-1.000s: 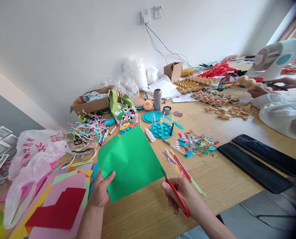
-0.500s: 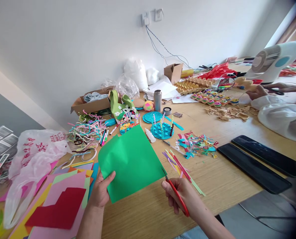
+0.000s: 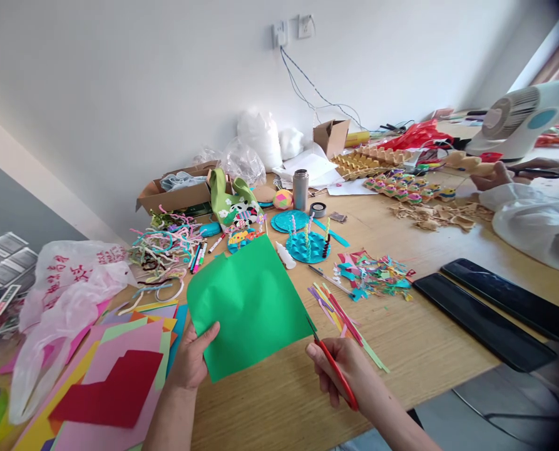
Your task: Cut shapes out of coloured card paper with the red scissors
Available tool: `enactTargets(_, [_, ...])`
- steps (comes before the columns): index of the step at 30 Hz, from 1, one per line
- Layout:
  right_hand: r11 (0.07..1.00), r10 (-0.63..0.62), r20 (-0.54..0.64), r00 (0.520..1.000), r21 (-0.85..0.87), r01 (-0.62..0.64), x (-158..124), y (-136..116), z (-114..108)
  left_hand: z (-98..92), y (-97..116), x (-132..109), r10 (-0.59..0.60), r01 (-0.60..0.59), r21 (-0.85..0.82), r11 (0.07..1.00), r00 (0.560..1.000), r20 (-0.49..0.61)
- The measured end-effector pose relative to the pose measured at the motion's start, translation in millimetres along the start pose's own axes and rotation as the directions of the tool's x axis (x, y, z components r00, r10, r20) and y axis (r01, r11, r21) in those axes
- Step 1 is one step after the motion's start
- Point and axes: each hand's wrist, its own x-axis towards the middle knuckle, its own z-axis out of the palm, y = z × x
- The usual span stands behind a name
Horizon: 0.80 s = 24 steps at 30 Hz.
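Observation:
A sheet of green paper [image 3: 248, 307] is held over the table, gripped at its lower left edge by my left hand [image 3: 193, 360], thumb on top and fingers underneath. My right hand [image 3: 340, 369] is closed round the red handles of a pair of scissors [image 3: 336, 369]. Their blades meet the right corner of the green paper. Just beyond that corner lie thin coloured paper strips [image 3: 340, 313]. A blue round piece with upright pipe cleaners [image 3: 307, 247] stands behind the sheet, with a white glue bottle [image 3: 285, 256] beside it.
Coloured paper sheets [image 3: 133, 338] and a plastic bag [image 3: 67, 300] lie at left. Paper scraps [image 3: 377, 274] and two black phones [image 3: 483, 322] are at right. Behind stand a grey flask [image 3: 300, 190] and a fan [image 3: 518, 122]. Another person's hand [image 3: 492, 178] works at far right.
The view has shifted slightly, so the table things sit a little further right. Both hands keep their hold, and the scissors stay at the paper's right corner.

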Motion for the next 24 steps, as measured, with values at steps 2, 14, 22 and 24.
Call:
enactTargets(2, [1.0, -0.012, 0.012, 1.0, -0.001, 0.012, -0.2, 0.3, -0.6, -0.7, -0.7, -0.2, -0.013, 0.013, 0.0, 1.0, 1.0, -0.003])
enactTargets(14, [0.999, -0.008, 0.053, 0.999, -0.048, 0.01, 1.6, -3.6, -1.8, -2.0, -1.1, 0.4, -0.024, 0.024, -0.011, 1.0, 0.999, -0.025])
enactTargets(22, [1.0, -0.004, 0.078, 0.997, 0.022, 0.003, 1.6, -4.5, -2.5, -3.2, -1.7, -0.2, -0.068, 0.068, -0.013, 0.998, 0.998, -0.007])
enactTargets(24, [0.999, -0.02, 0.093, 0.995, 0.042, 0.016, 1.0, -3.8, -3.4, -3.6, -1.8, -0.3, -0.055, 0.055, -0.011, 0.998, 0.998, -0.003])
